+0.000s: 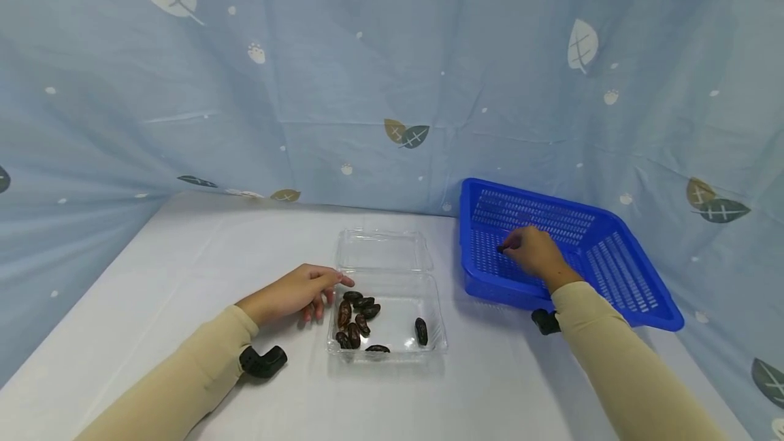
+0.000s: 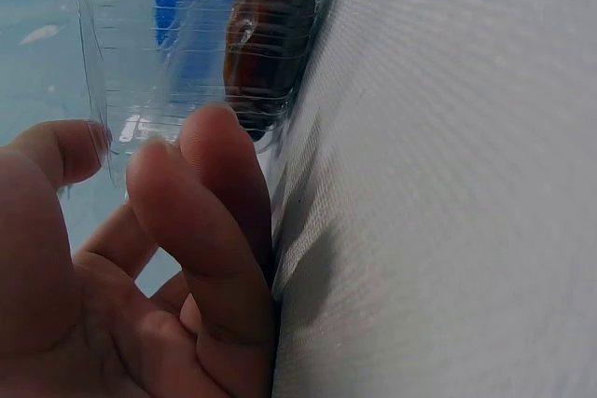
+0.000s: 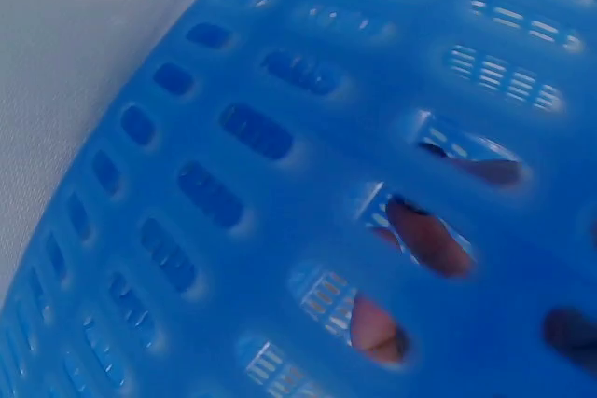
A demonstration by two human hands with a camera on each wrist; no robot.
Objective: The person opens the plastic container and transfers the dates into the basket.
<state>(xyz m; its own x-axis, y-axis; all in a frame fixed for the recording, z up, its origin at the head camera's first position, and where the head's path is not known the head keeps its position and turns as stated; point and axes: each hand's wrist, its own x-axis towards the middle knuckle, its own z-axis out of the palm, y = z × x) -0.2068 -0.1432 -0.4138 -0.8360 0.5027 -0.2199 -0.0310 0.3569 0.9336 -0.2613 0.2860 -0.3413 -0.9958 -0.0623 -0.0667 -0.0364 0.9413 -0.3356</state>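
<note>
My right hand (image 1: 537, 254) is inside the blue plastic basket (image 1: 539, 199), pinching a dark date (image 1: 501, 249) between thumb and fingers. Through the slots of the basket wall (image 3: 326, 156), parts of its fingers (image 3: 434, 240) show in the right wrist view. At the left side of a clear plastic clamshell box (image 1: 401, 312), my left hand (image 1: 300, 290) rests with relaxed fingers, its fingertips at the box wall. Several brown dates (image 1: 345, 314) lie together in the box's left part. Another date (image 1: 421, 331) lies alone on the right. One date (image 2: 266, 44) shows through the box wall in the left wrist view.
The box's clear lid (image 1: 382, 250) lies folded back behind it on the white tabletop (image 1: 245, 250). A blue patterned curtain (image 1: 343, 73) hangs behind the table. Each wrist carries a black camera mount, one of them (image 1: 263, 362) near the left sleeve.
</note>
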